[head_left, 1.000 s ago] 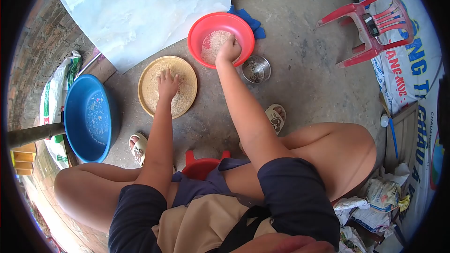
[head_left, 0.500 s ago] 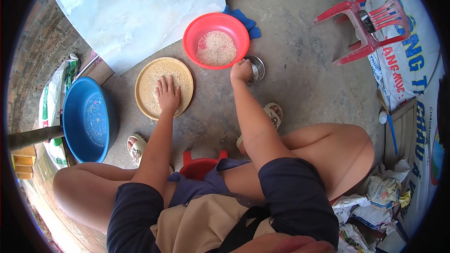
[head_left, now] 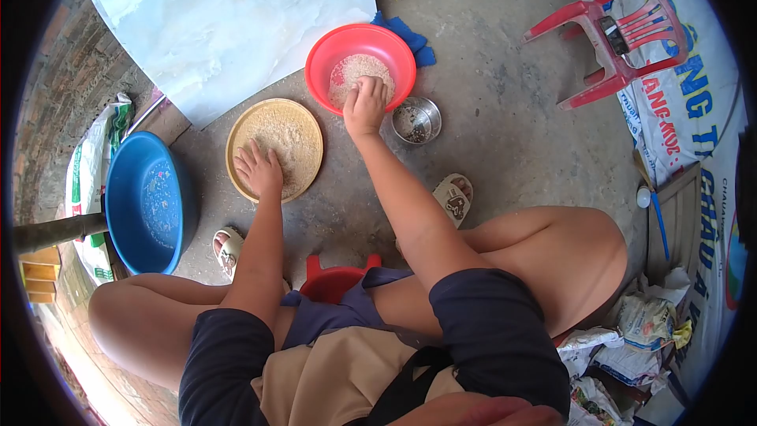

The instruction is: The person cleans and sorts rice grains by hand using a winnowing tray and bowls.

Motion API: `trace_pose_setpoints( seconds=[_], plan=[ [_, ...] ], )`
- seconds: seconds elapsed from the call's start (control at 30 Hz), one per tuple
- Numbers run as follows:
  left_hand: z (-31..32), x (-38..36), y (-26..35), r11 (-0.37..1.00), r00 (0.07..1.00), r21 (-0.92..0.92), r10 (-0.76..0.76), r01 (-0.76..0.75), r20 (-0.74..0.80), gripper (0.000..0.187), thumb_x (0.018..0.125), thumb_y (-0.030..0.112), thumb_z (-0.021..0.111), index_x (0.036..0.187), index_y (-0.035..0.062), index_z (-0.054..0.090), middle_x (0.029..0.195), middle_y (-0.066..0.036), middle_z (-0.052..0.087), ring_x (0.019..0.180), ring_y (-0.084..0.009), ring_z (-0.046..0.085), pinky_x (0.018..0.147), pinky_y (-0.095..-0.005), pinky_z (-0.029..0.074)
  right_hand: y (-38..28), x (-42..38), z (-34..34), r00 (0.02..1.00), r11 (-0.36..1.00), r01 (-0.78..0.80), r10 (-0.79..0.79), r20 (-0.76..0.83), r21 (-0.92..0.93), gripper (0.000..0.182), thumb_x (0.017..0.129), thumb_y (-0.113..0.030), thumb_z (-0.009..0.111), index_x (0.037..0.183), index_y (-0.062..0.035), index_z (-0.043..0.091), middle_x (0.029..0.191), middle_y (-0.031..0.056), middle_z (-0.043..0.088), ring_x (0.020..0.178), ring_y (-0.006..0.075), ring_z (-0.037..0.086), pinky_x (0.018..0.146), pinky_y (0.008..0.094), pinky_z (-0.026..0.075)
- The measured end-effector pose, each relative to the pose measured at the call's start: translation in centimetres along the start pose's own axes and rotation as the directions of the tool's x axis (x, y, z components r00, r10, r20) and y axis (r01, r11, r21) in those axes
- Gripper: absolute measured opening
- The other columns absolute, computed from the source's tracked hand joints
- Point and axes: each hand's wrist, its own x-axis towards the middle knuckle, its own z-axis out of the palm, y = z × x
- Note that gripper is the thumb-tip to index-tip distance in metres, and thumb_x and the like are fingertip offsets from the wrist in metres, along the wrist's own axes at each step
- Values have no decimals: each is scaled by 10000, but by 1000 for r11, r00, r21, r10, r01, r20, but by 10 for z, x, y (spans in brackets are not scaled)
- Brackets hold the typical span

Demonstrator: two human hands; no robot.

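My left hand (head_left: 260, 170) lies with fingers spread on the grains in a round yellow tray (head_left: 235, 130); the grains (head_left: 288, 130) look like rice. My right hand (head_left: 366, 104) reaches over the near rim of a red plastic basin (head_left: 402, 55), which holds more rice-like grains (head_left: 359, 69). Its fingers are curled together above those grains, and whatever may be in them is hidden. Close by on the right, a small metal bowl (head_left: 434, 120) stands on the floor with a little dark and pale material at its bottom.
A blue basin (head_left: 189, 213) stands at left, next to a pole (head_left: 59, 231). Behind the tray lies a white sheet (head_left: 236, 24). A blue cloth (head_left: 410, 37) touches the red basin. To the right are a red plastic chair (head_left: 583, 16) and printed sacks (head_left: 694, 110).
My right hand has moved left from the metal bowl to above the grains in the red basin. My left hand has slid toward the near left part of the tray.
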Motion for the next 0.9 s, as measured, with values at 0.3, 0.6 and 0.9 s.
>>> trace_pose_setpoints(
  seconds=[0.3, 0.6, 0.9],
  plan=[
    [16, -4, -9, 1000, 999, 4, 9, -9, -40, 553, 927, 407, 303, 1399, 128, 235, 1462, -162, 143, 1356, -345, 67, 1088, -451, 74, -54, -71, 28, 825, 932, 101, -275, 494, 349, 72, 797, -113, 503, 838, -55, 488, 708, 130, 574, 682, 328, 575, 587, 425, 442],
    [15, -2, -7, 977, 988, -171, 113, -131, -109, 471, 931, 223, 332, 1383, 112, 262, 1443, -123, 230, 1341, -315, 173, 1082, -449, 142, -3, -109, 46, 635, 982, -188, 118, 764, 4, 127, 787, -142, 511, 863, -47, 547, 793, 159, 619, 738, 349, 593, 651, 433, 459],
    [8, 2, -10, 907, 973, -359, 181, -222, -145, 605, 779, -103, 348, 1325, 156, 385, 1386, -130, 342, 1308, -289, 272, 1083, -428, 181, -3, -112, 50, 629, 948, -317, 217, 746, -9, 107, 762, -132, 535, 800, -39, 569, 768, 177, 613, 756, 348, 595, 657, 424, 461]
  ],
)
